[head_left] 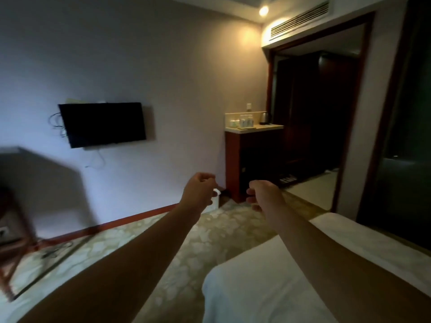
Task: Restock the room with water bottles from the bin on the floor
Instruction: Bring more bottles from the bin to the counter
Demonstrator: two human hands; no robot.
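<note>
Against the far wall, a white bin [215, 201] is possibly sitting behind the left hand [200, 192]; both it and the right hand [261, 194] are curling loosely, empty. Bottles, unseen, probably want firm mid-body grips.

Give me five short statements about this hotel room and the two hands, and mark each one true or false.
1. Both hands hold a water bottle. False: the left hand and the right hand are loosely curled and hold nothing.
2. The television is mounted on the wall and its screen is dark. True.
3. A kettle stands on the counter of the cabinet. True.
4. The kettle is left of the bottles on that counter. False: it is to their right.
5. The bed is made with white linen. True.
</note>
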